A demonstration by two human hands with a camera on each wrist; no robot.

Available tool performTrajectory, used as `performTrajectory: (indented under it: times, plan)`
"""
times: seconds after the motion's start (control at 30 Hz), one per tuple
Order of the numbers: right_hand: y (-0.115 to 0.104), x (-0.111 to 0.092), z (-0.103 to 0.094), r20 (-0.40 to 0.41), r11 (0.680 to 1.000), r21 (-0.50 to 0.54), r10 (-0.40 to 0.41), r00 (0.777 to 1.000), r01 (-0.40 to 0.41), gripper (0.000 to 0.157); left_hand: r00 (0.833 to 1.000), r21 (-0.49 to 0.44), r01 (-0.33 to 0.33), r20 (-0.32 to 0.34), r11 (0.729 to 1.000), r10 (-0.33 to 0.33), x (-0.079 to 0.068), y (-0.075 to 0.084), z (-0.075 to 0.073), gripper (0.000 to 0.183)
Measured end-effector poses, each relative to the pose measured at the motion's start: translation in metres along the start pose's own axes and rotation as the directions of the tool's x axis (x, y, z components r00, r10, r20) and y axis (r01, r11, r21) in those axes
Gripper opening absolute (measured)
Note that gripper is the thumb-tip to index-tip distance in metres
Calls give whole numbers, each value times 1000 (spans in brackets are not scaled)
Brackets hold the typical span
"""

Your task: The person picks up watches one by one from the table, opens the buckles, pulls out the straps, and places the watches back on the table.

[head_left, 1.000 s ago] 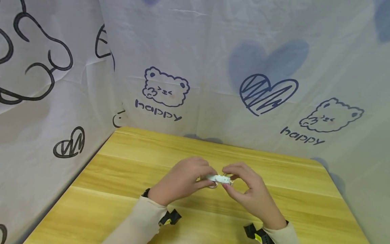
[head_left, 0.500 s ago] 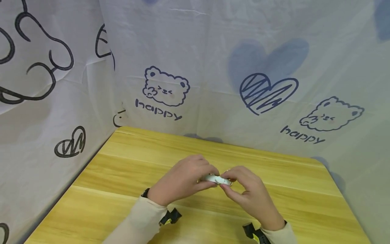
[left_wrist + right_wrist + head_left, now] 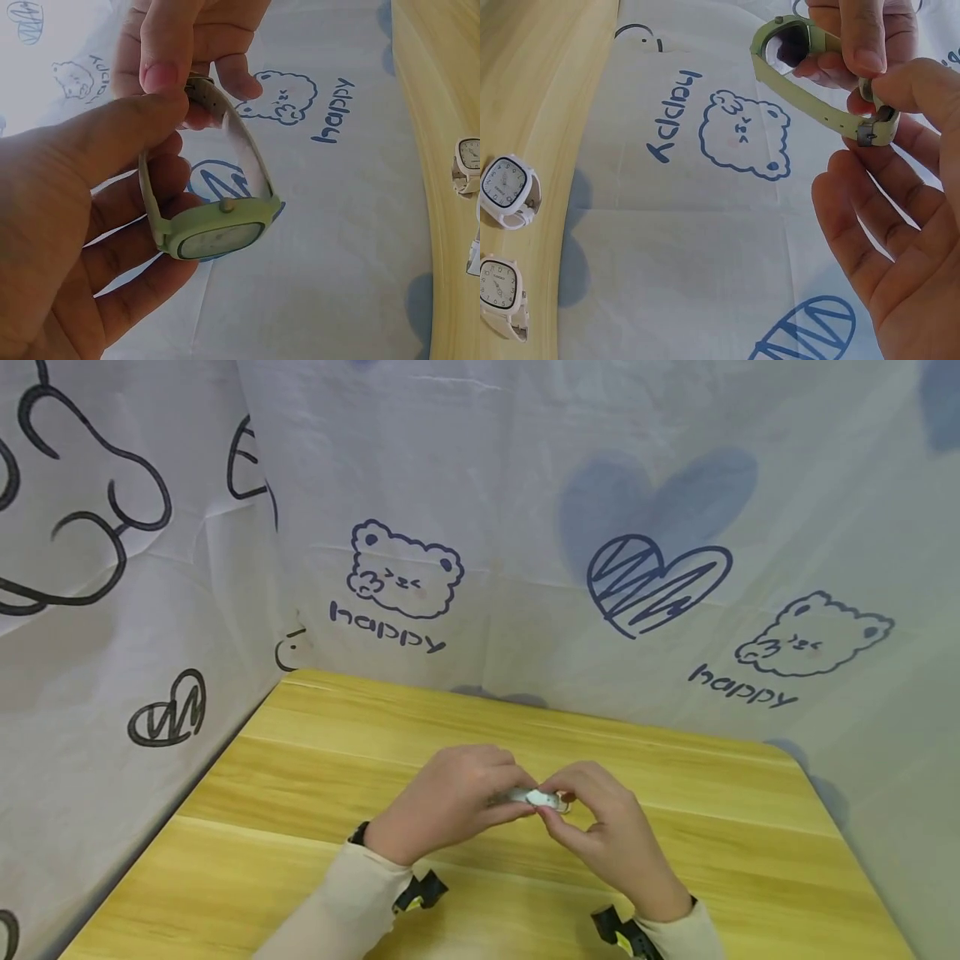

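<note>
A pale green wristwatch [image 3: 542, 798] with a squarish case is held up above the wooden table between both hands. The left hand [image 3: 465, 793] grips one side of its strap between thumb and fingers. At the buckle end, the right hand [image 3: 606, 818] pinches the strap. The left wrist view shows the watch case [image 3: 221, 231] hanging at the bottom of the strap loop, crown upward. A metal buckle [image 3: 866, 135] shows in the right wrist view, beside the right fingers. Where the strap ends meet, the fingertips partly cover them.
Two pale watches, an upper one [image 3: 507, 186] and a lower one [image 3: 499, 289], rest on the wooden table [image 3: 555, 45] in the right wrist view. A printed white cloth [image 3: 510, 568] hangs behind the table and along its left side.
My right hand has shifted slightly left. Its thumb and finger, wider apart a second ago, now pinch the strap close to my left fingertips. The left hand has hardly moved.
</note>
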State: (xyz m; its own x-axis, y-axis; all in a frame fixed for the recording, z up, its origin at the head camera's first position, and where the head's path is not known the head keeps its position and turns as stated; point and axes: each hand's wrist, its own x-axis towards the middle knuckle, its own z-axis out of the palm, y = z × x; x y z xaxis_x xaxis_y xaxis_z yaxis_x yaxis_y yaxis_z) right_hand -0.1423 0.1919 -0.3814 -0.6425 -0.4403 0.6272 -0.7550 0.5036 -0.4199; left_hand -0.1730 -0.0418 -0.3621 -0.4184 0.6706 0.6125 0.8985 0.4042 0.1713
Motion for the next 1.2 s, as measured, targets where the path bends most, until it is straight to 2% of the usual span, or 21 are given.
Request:
performTrajectory:
  times: [0.3, 0.6, 0.9, 1.2]
  plan:
    - [-1, 1, 1, -9, 1000, 15, -5, 1000, 5, 22, 1000, -8, 13, 1, 1000, -13, 1, 0, 1, 15]
    - [-2, 1, 0, -4, 1000, 27, 6, 1000, -6, 22, 1000, -55, 16, -10, 998, -16, 1, -1, 0, 12]
    - [-4, 1, -5, 27, 999, -36, -16, 1000, 17, 13, 1000, -43, -5, 11, 999, 5, 0, 0, -3, 19]
    - [-2, 1, -2, 32, 999, -50, -18, 999, 20, 23, 998, -30, 29, 48, 999, -28, 1, -1, -1, 15]
